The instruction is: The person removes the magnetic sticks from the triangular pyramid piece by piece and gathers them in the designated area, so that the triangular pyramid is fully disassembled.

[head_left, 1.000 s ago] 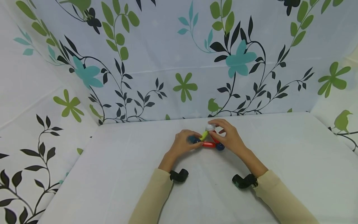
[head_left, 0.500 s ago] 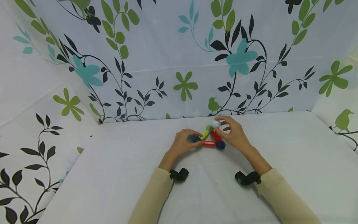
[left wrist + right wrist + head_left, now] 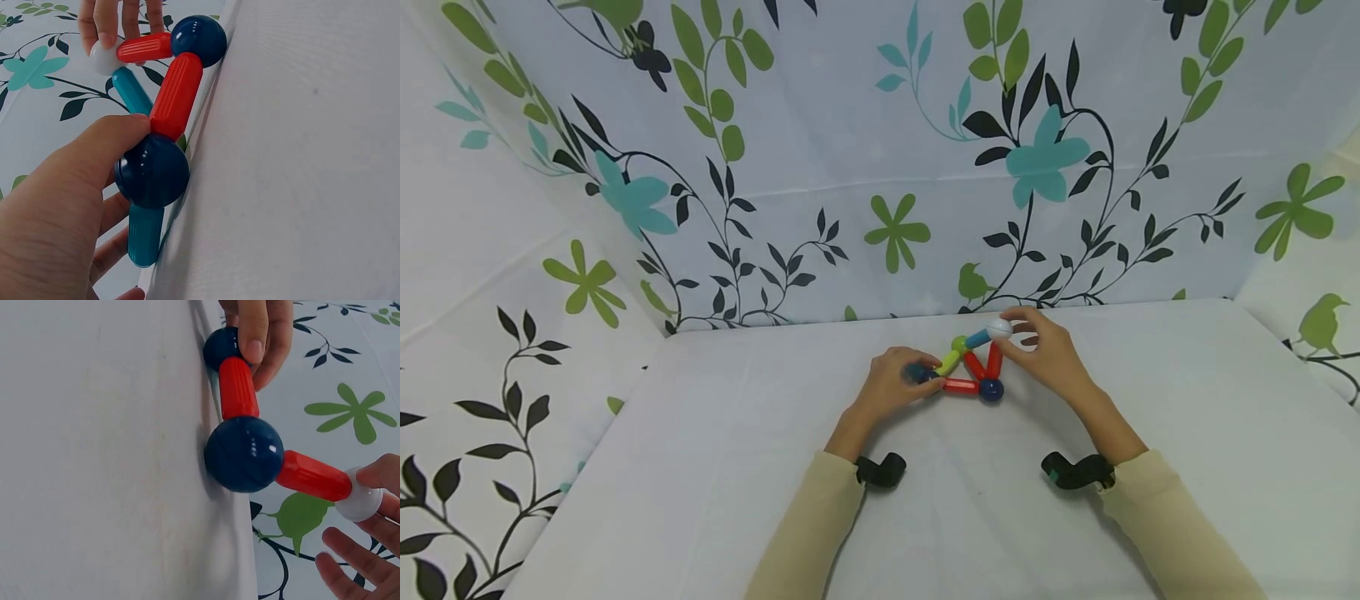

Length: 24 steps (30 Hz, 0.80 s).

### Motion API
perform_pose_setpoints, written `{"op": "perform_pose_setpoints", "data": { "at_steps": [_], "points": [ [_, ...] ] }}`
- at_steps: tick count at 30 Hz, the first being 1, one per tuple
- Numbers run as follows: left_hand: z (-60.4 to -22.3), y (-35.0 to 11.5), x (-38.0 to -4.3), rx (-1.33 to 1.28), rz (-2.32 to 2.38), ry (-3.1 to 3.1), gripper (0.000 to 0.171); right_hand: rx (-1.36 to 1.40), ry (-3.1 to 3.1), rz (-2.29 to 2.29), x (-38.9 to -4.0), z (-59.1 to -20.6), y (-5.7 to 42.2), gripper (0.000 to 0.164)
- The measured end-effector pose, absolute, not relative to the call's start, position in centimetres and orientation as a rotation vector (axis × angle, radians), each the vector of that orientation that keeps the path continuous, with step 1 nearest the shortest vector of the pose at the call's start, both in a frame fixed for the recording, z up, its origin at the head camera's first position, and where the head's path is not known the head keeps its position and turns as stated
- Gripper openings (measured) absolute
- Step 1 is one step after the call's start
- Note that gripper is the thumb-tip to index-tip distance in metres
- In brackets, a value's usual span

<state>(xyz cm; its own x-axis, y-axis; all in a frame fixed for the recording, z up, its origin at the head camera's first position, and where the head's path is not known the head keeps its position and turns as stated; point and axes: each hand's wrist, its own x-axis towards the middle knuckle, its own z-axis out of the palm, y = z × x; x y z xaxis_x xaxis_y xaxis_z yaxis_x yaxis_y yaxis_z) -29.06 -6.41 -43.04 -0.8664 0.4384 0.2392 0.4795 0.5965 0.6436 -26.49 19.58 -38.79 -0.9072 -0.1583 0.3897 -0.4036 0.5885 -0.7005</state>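
Magnetic balls and rods are joined into a frame on the white table. My left hand [image 3: 895, 383] holds a dark blue ball [image 3: 153, 172] at its left corner, thumb on top; a teal rod [image 3: 145, 237] sticks out from that ball. A red rod [image 3: 961, 386] links it to a second dark blue ball [image 3: 992, 390], and a lime rod [image 3: 949, 362] runs to a green ball [image 3: 959, 342]. My right hand [image 3: 1043, 350] pinches a white ball [image 3: 359, 495] between thumb and fingers. Onto the white ball meet a blue rod [image 3: 977, 339] and another red rod [image 3: 314, 475].
The white tabletop [image 3: 760, 500] extends around both arms. Behind it hangs a leaf-and-flower patterned cloth [image 3: 820, 133]. Black wrist cameras sit on the left wrist [image 3: 882, 470] and right wrist [image 3: 1075, 472].
My right hand has carried the white ball rightward, away from the green ball. The blue rod and a red rod now show spread out between the balls. The left hand stays in place.
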Motion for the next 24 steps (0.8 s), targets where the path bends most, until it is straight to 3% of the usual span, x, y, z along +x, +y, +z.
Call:
{"op": "perform_pose_setpoints", "data": {
  "at_steps": [24],
  "points": [
    [-43.2, -6.6, -28.9, -0.741, -1.089, -2.706, 0.026, 0.289, -2.81, 1.194, -27.4, -41.3, 22.2, 0.038]
  ]
}}
